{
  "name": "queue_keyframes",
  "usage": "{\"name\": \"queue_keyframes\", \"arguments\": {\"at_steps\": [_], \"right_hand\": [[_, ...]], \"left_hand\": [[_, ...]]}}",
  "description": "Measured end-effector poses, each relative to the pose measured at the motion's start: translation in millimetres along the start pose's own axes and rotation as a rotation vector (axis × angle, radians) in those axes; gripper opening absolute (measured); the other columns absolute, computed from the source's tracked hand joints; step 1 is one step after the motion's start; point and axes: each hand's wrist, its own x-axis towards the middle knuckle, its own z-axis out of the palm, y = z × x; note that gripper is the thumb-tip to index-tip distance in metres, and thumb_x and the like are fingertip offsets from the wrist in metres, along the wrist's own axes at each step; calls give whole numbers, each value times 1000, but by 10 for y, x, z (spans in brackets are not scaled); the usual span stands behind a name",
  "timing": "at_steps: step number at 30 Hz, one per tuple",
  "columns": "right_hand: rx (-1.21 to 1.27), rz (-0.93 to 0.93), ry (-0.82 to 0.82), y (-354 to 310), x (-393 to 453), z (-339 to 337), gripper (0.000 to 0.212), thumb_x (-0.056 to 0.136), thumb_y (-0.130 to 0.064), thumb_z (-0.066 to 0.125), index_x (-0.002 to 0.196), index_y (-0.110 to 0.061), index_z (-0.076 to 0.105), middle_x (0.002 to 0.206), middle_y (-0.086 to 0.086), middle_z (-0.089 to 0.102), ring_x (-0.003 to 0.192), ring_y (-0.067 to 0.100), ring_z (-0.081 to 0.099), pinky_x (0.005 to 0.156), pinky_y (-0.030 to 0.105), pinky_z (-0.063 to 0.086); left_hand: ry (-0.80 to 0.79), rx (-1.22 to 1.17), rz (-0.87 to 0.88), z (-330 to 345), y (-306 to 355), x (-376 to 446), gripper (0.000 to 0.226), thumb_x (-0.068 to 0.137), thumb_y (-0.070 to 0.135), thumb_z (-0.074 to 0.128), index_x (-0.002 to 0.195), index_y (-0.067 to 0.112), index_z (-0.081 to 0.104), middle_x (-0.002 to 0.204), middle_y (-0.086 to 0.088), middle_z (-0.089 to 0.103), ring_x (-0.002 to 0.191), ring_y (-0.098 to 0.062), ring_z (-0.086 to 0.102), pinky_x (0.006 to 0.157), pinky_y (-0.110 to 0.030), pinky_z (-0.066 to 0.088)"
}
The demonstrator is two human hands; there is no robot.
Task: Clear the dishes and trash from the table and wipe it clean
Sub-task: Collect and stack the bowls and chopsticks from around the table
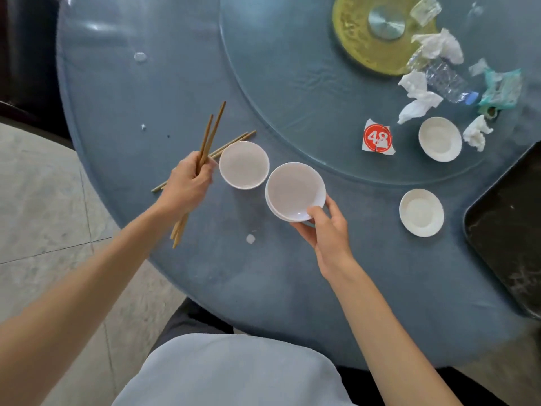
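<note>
While pinched, bowls [295, 192] above right hand [328, 230].

1. The left hand [190, 178] gripped a pair of chopsticks [209, 139] above the blue table [234, 273].
2. The right hand [325, 227] held stacked white bowls [294, 190] by the near rim.
3. Another white bowl [244, 164] sat just beside them, with loose chopsticks [234, 143] behind it.
4. Crumpled tissues [439, 43] and a plastic bottle [448, 82] lay on the glass turntable [292, 68].
</note>
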Motion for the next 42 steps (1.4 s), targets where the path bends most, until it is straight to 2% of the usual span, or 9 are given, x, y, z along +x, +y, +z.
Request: {"name": "queue_keyframes", "arguments": {"at_steps": [4,7,13,19,25,28,31,36,42], "right_hand": [[7,-12,28,-55,42,570,49,93,-10,60,138,-29,61,124,5,72,105,21,75,76,24,61],[23,2,46,-87,73,908,52,93,-7,59,141,-27,60,109,1,73,106,25,75,74,24,61],[20,24,112,-91,231,1316,53,94,-5,57,143,-26,61,111,-1,71,106,26,74,78,27,63],[11,43,146,-47,317,1386,50,95,-2,55,139,-25,65,129,0,69,112,20,70,76,25,63],[12,98,160,4,408,1403,59,95,-3,59,148,-28,56,107,-5,71,108,25,73,76,24,63],[-5,109,167,28,450,1386,60,96,-4,63,149,-29,54,97,-4,67,97,21,73,79,29,64],[-28,139,167,31,490,1353,57,95,-6,63,145,-32,55,104,6,68,87,20,67,77,33,65],[-31,204,141,12,564,1360,50,96,-13,62,140,-37,53,120,6,65,103,22,69,81,39,65],[77,240,25,41,640,1381,52,98,-10,55,140,-40,54,129,0,66,99,19,74,80,38,64]], "left_hand": [[24,197,-31,-359,-185,389,14,96,24,55,90,14,62,72,1,58,68,-20,55,59,-32,43],[-41,280,-35,-460,-290,656,9,89,22,62,94,15,64,83,-1,68,83,-25,64,76,-37,52],[-170,391,-5,-432,-325,964,23,80,27,70,100,17,64,99,-3,67,92,-25,62,82,-38,53],[-256,520,7,-314,-431,1007,26,78,28,72,88,19,50,92,-3,58,79,-24,58,61,-33,44],[-163,639,68,-214,-398,1072,17,80,19,60,86,11,47,79,-5,57,73,-30,56,53,-32,33],[-138,739,68,-163,-323,1081,15,80,17,59,84,10,47,77,-4,52,76,-29,51,56,-34,34],[-146,795,32,-112,-282,1095,16,77,15,60,83,9,47,78,-6,50,84,-31,50,59,-35,36],[-162,840,66,-41,-309,1121,19,81,15,60,85,10,42,92,-12,55,98,-35,51,62,-38,37],[-195,820,104,-57,-334,1167,17,91,19,52,89,10,38,90,-12,49,80,-37,50,65,-40,36]]}}
